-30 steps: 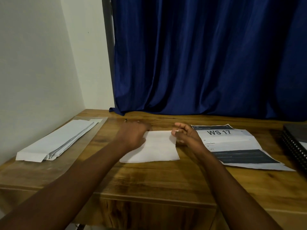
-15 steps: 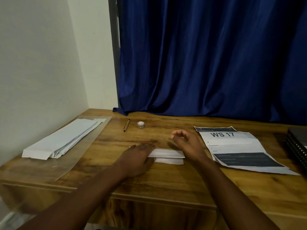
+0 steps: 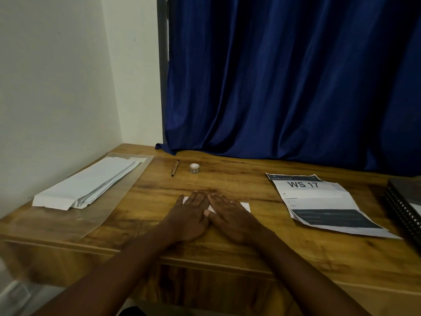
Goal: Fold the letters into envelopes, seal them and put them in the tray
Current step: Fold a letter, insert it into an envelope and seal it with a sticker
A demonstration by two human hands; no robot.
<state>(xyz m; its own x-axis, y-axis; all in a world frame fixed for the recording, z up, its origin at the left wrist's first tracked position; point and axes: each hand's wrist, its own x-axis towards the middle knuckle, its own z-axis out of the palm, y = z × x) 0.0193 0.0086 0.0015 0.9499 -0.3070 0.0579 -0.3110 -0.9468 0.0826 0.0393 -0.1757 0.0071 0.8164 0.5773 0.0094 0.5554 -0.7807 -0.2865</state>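
A folded white letter [image 3: 243, 206] lies on the wooden desk [image 3: 227, 179] in front of me, mostly hidden under my hands. My left hand [image 3: 190, 215] and my right hand [image 3: 230, 217] lie flat side by side on it, fingers straight, pressing it down. To the left, a stack of white envelopes [image 3: 86, 183] rests on a clear plastic tray [image 3: 109, 208]. A printed sheet marked "WS 17" [image 3: 319, 201] lies to the right, unfolded with creases.
A brown pen [image 3: 175, 168] and a small roll of stickers [image 3: 194, 168] sit at the back of the desk before a blue curtain [image 3: 284, 87]. A dark spiral-bound notebook [image 3: 403, 201] lies at the right edge. A white wall borders the left.
The letter went from an open half sheet to a narrow folded strip. Both hands moved together onto it and now press it flat.
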